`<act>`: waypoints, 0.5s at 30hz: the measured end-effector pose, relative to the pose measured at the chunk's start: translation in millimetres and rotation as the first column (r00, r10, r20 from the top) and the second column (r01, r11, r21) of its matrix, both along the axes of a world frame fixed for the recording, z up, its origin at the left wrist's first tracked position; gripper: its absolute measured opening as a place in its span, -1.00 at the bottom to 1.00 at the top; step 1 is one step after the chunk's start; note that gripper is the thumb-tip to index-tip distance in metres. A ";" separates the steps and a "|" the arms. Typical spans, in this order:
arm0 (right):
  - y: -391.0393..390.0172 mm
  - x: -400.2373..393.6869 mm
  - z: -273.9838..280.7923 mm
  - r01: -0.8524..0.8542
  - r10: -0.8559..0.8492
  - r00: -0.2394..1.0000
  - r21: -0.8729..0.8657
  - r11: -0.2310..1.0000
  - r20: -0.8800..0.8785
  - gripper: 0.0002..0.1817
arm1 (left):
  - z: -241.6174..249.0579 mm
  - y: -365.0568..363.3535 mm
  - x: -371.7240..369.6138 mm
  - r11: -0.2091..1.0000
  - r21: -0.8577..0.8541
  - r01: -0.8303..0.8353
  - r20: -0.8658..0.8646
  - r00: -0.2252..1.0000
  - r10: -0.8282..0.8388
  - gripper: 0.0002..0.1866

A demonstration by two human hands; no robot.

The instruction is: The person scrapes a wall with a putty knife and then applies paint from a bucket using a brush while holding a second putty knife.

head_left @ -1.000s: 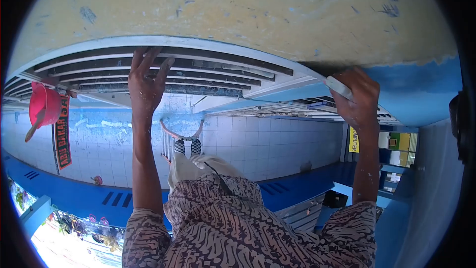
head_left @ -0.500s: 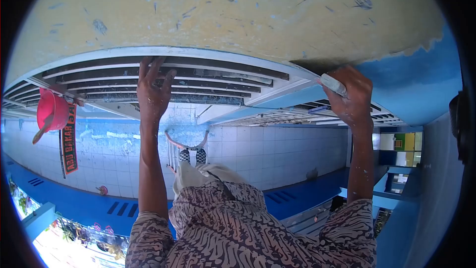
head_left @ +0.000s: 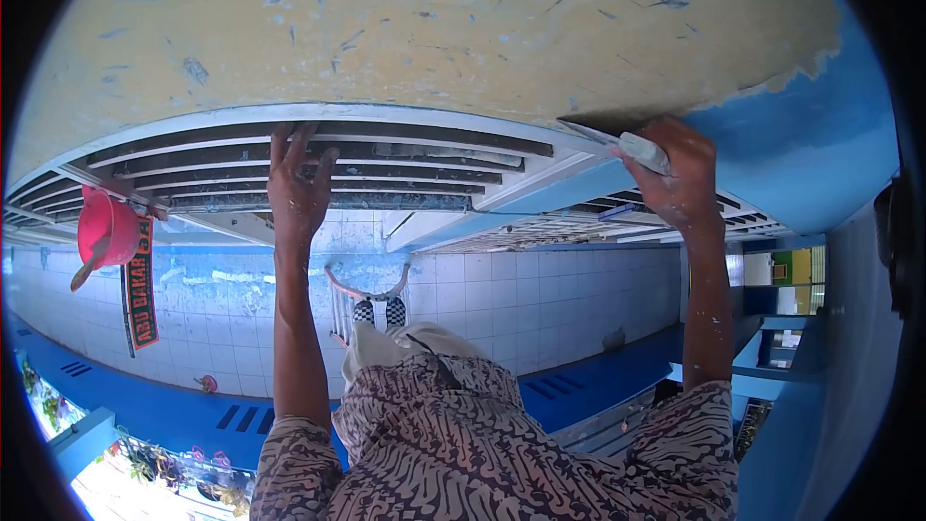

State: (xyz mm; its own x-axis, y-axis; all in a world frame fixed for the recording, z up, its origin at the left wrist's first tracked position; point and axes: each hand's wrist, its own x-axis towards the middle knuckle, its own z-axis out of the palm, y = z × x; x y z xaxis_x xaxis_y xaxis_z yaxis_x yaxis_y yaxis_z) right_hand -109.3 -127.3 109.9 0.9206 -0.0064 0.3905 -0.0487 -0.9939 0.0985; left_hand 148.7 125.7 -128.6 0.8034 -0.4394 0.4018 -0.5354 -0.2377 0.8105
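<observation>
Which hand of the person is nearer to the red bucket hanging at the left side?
Left. The left hand rests on the louvre slats, a short way right of the red bucket. The right hand, gripping a scraper, is far across the picture.

Yellow-and-blue wall [head_left: 434, 29], white tiles [head_left: 540, 299], daylight.

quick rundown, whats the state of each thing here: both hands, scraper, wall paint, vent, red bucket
left hand: open, fingers spread flat on the vent slats
right hand: shut on the scraper
scraper: blade tip against the wall at the paint edge
wall paint: yellowish where bared, blue at right
vent: slatted, gaps open
red bucket: hanging beside the vent
</observation>
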 end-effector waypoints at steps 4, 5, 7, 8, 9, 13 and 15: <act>2.4 -13.4 -1.8 0.107 -0.142 0.976 0.206 0.973 0.165 -0.81 | -3.6 5.3 3.9 0.996 0.086 -0.020 0.090 0.996 0.013 -0.58; -1.5 -7.7 -10.6 -0.001 -0.020 0.988 0.136 0.991 0.152 -0.81 | -3.6 4.5 1.2 0.996 0.084 -0.019 0.086 0.996 0.012 -0.58; 6.8 3.1 -8.1 -0.002 -0.007 0.995 0.085 0.996 0.100 -0.82 | -1.3 0.2 0.3 0.998 0.055 -0.022 0.068 0.998 0.018 -0.58; 8.9 7.4 -7.5 -0.022 0.021 0.999 0.039 0.999 0.041 -0.83 | -1.2 -0.2 2.2 0.999 0.042 -0.029 0.061 0.998 0.027 -0.58; 7.3 3.1 -7.7 -0.009 -0.005 0.994 0.121 0.993 0.111 -0.82 | -1.3 0.5 2.9 1.000 0.017 -0.017 0.044 0.999 0.017 -0.58; 12.3 4.3 -15.4 -0.016 -0.012 0.986 0.161 0.987 0.167 -0.81 | -2.0 0.6 1.2 1.000 -0.008 -0.016 -0.070 0.997 0.015 -0.56; 12.0 7.2 -5.5 -0.010 -0.005 0.991 0.120 0.993 0.131 -0.81 | -3.8 -1.1 1.9 1.000 -0.009 -0.003 -0.041 0.999 0.002 -0.55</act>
State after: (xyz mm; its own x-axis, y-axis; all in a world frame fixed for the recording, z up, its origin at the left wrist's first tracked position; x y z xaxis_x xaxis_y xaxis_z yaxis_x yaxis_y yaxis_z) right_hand -102.0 -115.4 104.3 0.8616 -0.0584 0.5041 -0.0508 -0.9983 -0.0289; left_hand 150.5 124.6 -132.4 0.8205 -0.4339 0.3721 -0.5007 -0.2318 0.8340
